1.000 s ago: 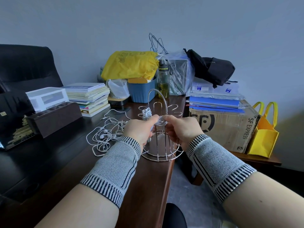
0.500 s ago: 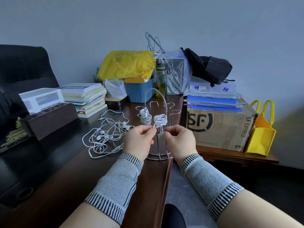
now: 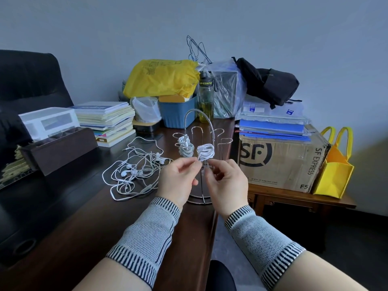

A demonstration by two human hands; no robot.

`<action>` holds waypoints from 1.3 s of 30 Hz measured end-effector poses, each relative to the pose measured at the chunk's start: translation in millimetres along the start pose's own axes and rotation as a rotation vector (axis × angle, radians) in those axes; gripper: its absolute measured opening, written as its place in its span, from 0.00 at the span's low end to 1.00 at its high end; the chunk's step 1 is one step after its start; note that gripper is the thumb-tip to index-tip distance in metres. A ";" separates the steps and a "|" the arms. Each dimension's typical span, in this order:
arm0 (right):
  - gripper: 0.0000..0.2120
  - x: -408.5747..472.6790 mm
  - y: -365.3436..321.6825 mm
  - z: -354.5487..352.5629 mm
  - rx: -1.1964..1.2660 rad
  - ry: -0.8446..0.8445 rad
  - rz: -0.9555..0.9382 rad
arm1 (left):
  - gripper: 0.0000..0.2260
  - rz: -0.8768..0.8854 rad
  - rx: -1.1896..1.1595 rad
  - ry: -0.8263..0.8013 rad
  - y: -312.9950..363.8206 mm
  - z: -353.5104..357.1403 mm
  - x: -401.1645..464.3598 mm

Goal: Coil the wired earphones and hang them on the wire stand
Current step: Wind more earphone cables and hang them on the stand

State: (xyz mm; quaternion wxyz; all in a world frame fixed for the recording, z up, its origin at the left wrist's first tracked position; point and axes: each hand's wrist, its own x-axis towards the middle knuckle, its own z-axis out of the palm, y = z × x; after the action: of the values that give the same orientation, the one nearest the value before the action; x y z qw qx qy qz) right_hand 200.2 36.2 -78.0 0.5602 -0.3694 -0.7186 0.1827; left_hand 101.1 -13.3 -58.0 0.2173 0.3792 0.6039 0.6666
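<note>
A chrome wire stand (image 3: pixel 211 124) rises from the dark desk (image 3: pixel 84 217) near its right edge. A coiled white earphone (image 3: pixel 206 151) hangs on a front hook, and two more coils (image 3: pixel 185 147) hang on hooks to its left. My left hand (image 3: pixel 178 179) pinches a loose cord end that runs up to the front coil. My right hand (image 3: pixel 227 182) is just right of it below the coil, fingers curled; I cannot tell whether it holds the cord. A tangled pile of loose white earphones (image 3: pixel 136 171) lies on the desk left of my hands.
Behind the stand are a water bottle (image 3: pixel 206 101), a blue bin (image 3: pixel 178 113), a yellow bag (image 3: pixel 161 77) and stacked books (image 3: pixel 107 120). A dark organiser box (image 3: pixel 58 148) sits at the left. Right of the desk edge stand a cardboard box (image 3: pixel 281 160) and a yellow tote (image 3: pixel 333 175).
Both hands have drawn back from the stand toward me, leaving the newest coil hanging on its front hook. The view has shifted slightly.
</note>
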 end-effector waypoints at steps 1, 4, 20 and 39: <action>0.08 -0.2 -0.4 1.4 -0.007 0.012 -0.007 | 0.03 0.002 0.000 -0.010 0.0 0.6 0.4; 0.09 -4.1 -4.1 6.0 -0.020 0.042 -0.014 | 0.05 0.007 0.000 -0.022 -1.0 2.4 2.8; 0.06 -20.3 11.6 7.9 0.240 -0.067 0.244 | 0.07 0.026 0.205 -0.157 -11.3 14.1 3.1; 0.12 -16.2 15.3 20.8 0.287 -0.050 0.155 | 0.05 -0.076 -0.081 -0.009 -16.8 18.3 2.8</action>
State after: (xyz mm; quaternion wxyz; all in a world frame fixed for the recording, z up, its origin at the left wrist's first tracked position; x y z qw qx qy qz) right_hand 187.2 37.5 -105.5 0.5731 -0.3355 -0.6683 0.3353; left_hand 110.7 3.4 -73.9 0.2602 0.3498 0.5893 0.6802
